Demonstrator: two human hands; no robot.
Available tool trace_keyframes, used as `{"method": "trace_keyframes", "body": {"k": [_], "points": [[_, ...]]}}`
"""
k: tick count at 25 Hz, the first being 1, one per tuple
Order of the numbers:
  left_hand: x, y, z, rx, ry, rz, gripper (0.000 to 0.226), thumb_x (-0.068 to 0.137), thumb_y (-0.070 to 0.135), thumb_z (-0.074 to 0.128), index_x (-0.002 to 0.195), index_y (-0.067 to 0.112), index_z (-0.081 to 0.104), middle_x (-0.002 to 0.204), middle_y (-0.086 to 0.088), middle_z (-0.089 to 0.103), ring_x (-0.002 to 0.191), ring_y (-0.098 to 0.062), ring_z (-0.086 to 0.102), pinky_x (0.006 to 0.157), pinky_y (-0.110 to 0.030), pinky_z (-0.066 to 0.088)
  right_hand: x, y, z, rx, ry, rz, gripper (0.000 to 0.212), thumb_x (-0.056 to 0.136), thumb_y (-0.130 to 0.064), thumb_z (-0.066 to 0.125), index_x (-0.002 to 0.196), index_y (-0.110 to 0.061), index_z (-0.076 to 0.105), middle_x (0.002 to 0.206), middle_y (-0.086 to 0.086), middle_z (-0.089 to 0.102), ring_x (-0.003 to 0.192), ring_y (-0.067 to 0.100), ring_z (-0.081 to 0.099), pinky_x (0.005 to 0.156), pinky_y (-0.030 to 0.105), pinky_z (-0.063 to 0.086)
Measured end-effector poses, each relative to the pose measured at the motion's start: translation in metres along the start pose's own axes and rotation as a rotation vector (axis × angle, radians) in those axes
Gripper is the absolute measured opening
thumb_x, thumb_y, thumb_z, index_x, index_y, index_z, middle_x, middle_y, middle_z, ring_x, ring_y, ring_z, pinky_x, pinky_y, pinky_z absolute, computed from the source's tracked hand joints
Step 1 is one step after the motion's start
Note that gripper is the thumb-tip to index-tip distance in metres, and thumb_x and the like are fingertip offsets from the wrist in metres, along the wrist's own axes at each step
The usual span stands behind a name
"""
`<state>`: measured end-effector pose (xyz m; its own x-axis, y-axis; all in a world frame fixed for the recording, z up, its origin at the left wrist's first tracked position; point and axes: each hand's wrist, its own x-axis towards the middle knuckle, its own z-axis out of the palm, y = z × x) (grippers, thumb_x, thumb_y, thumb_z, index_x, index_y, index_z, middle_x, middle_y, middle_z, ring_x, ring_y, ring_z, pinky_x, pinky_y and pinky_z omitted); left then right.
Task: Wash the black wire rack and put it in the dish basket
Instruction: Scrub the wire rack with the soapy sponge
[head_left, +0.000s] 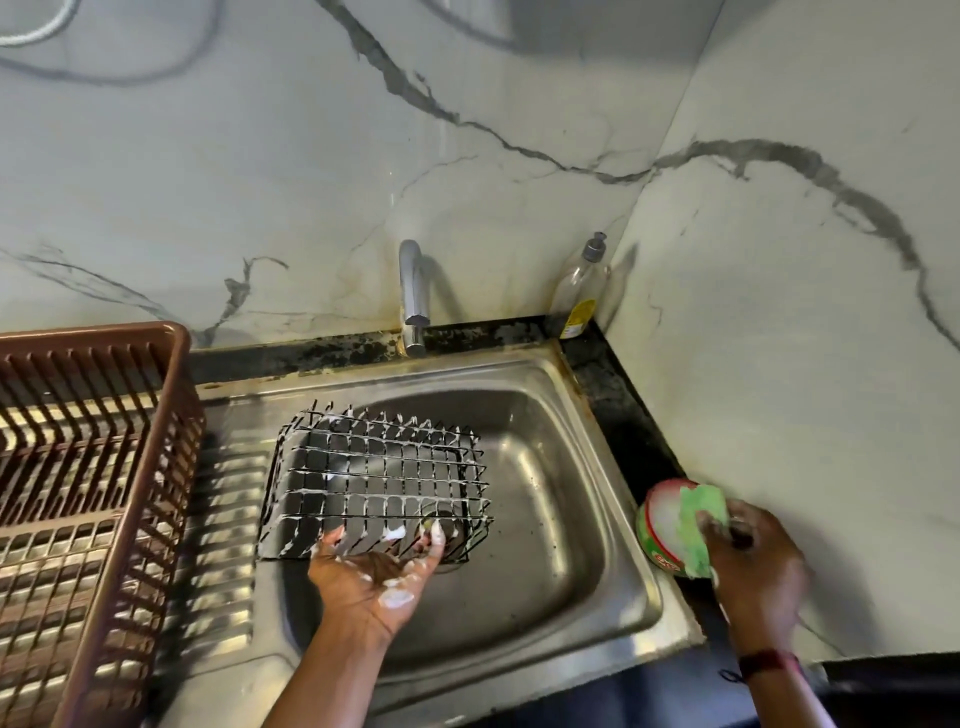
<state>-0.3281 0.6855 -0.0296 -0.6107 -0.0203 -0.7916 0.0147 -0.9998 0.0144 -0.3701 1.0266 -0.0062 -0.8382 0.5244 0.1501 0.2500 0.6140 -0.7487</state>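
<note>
The black wire rack (379, 478), streaked with white soap foam, lies tilted in the steel sink (597, 519), its left edge resting on the sink's left rim. My left hand (376, 569), palm up and foamy, holds the rack's near edge with its fingertips. My right hand (753, 561) is at the right counter, pressing a green sponge (698, 519) onto a round green soap tub (662, 525). The brown plastic dish basket (88, 493) stands on the drainboard at the left.
A chrome tap (414, 296) stands behind the sink with no water running. A nearly empty clear soap bottle (579, 288) sits in the back right corner. Marble walls close in behind and on the right. A black counter edge (634, 431) borders the sink.
</note>
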Motion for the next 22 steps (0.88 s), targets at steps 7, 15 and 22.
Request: {"method": "trace_keyframes", "body": {"k": [7,15,22], "points": [[0.001,0.002,-0.004,0.004,0.032,0.01,0.079,0.079,0.036,0.054,0.151,0.013,0.032,0.144,-0.031,0.037,0.121,-0.051,0.047,0.097,-0.06,0.047,0.012,-0.017,-0.002,-0.217,0.071,-0.041,0.023,0.081,-0.016,0.072,0.104,-0.012,0.073,0.1,0.012,0.073,0.095,0.033,0.067,0.082,0.033,0.049],[-0.006,-0.002,0.003,0.021,0.05,0.021,0.045,0.084,0.034,0.052,0.118,0.005,0.045,0.145,-0.034,0.036,0.124,-0.052,0.047,0.106,-0.059,0.043,0.007,-0.006,0.018,-0.4,-0.109,-0.285,0.028,0.077,-0.019,0.053,0.088,-0.01,0.078,0.1,0.016,0.072,0.089,0.033,0.067,0.075,0.033,0.05],[0.0,-0.002,0.009,0.022,0.12,-0.021,0.083,0.08,0.034,0.058,0.153,0.017,0.022,0.141,-0.036,0.032,0.119,-0.053,0.047,0.102,-0.057,0.048,0.011,-0.066,0.026,-0.102,-0.081,-0.315,0.017,0.087,-0.005,0.064,0.096,-0.014,0.075,0.095,0.003,0.07,0.084,0.014,0.063,0.071,0.012,0.035]]}}
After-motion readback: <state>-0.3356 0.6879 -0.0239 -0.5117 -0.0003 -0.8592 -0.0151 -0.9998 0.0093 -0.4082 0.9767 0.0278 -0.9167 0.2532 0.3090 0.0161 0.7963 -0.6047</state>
